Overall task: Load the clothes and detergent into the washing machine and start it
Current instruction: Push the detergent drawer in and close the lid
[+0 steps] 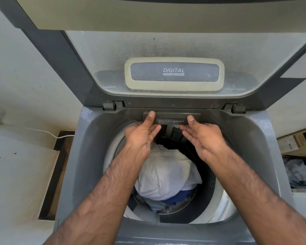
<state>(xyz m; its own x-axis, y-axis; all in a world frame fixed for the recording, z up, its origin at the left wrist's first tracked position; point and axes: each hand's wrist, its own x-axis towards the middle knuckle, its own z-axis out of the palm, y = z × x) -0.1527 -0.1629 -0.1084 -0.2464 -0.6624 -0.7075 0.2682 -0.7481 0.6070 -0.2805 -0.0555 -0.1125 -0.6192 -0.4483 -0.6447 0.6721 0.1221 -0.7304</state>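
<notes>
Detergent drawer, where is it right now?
In the head view the detergent drawer sits at the back rim of the tub, centred just below the lid hinges, with the left hand and right hand at its two ends.

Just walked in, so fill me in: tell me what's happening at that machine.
A person is working at a top-loading washing machine with its lid raised. Both hands, left hand and right hand, have their thumbs on the detergent drawer at the back rim. Clothes already fill the drum.
</notes>
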